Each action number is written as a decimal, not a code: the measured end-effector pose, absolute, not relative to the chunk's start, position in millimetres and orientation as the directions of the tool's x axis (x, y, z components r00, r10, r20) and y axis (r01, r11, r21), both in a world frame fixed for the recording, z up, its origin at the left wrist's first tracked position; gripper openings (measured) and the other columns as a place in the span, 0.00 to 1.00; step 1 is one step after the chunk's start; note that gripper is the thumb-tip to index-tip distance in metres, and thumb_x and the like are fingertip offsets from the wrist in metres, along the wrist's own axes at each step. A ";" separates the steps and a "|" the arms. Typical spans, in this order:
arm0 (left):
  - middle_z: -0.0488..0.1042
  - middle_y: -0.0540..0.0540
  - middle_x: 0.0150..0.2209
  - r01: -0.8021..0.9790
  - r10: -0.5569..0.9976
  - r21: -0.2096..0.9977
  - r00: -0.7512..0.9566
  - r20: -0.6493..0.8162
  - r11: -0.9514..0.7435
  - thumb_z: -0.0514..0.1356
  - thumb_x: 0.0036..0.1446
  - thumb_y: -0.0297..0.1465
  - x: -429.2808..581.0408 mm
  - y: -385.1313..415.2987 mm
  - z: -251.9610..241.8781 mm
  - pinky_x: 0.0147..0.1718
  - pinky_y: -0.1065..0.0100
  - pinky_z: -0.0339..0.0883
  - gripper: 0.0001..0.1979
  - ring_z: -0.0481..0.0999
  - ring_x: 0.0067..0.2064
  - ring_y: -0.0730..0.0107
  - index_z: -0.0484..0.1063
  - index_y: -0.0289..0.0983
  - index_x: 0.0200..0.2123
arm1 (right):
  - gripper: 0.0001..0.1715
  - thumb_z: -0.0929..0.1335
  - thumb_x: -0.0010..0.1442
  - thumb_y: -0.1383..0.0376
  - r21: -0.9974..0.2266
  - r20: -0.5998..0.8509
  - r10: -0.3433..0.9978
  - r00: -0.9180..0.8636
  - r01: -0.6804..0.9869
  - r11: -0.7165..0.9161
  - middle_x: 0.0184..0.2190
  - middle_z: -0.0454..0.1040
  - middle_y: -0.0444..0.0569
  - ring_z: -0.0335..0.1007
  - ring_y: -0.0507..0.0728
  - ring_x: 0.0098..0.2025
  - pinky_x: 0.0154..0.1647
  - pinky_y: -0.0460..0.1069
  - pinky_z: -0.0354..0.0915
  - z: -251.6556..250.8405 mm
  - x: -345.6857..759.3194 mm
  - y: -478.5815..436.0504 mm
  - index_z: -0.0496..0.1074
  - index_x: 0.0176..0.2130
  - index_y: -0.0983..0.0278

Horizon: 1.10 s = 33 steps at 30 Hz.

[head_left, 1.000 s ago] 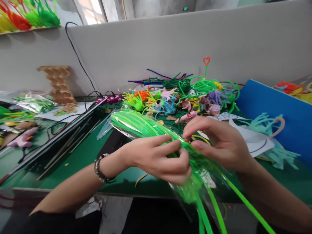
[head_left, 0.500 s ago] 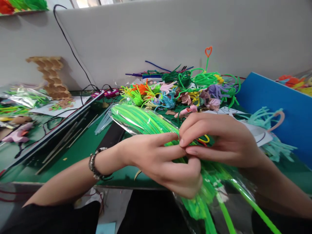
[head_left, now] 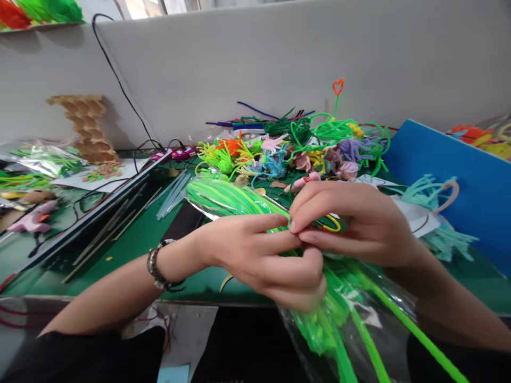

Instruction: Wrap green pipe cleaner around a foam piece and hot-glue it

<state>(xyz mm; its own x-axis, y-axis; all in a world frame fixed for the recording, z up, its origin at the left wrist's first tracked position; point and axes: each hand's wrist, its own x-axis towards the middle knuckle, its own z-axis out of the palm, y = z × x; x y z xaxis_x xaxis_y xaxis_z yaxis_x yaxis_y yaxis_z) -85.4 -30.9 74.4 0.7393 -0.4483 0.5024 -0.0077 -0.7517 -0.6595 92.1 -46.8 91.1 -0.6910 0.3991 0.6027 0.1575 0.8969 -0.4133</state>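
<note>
Over the near edge of the green tabletop (head_left: pixel 131 250): a clear plastic bag of bright green pipe cleaners (head_left: pixel 231 197), lying slantwise, far end resting on the tabletop, open near end hanging past the edge with loose green stems trailing out. Left hand (head_left: pixel 263 258), beaded bracelet at the wrist, curled around the bag's middle from below. Right hand (head_left: pixel 359 223) just beside it, fingertips pinched together on the bundle, touching the left forefinger. Bare green strip left of the hands, bordered by thin clear sticks (head_left: pixel 171 194). Further back, a tangled heap of multicoloured pipe-cleaner shapes (head_left: pixel 295 149) crowding the far edge. Blue board (head_left: pixel 459 175) closing off the right side. Behind everything, a grey partition wall (head_left: pixel 279 64).
</note>
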 end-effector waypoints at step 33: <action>0.64 0.47 0.37 0.273 0.214 0.083 0.494 0.843 -0.958 0.59 0.45 0.45 -138.3 13.1 67.2 0.34 0.61 0.65 0.25 0.68 0.37 0.63 0.56 0.46 0.45 | 0.33 0.68 0.51 0.64 -0.560 0.532 0.581 -0.616 0.259 0.787 0.52 0.59 0.56 0.58 0.58 0.54 0.52 0.56 0.59 59.6 76.0 -24.1 0.53 0.53 0.63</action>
<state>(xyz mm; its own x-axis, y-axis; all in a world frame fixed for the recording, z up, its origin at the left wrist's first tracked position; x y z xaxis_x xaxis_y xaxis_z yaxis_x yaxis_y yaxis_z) -138.3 13.1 67.2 0.4937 0.2138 0.8429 0.2726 -0.9585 0.0835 76.0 -24.1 59.6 -0.6159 0.5815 0.5316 0.2591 0.7867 -0.5604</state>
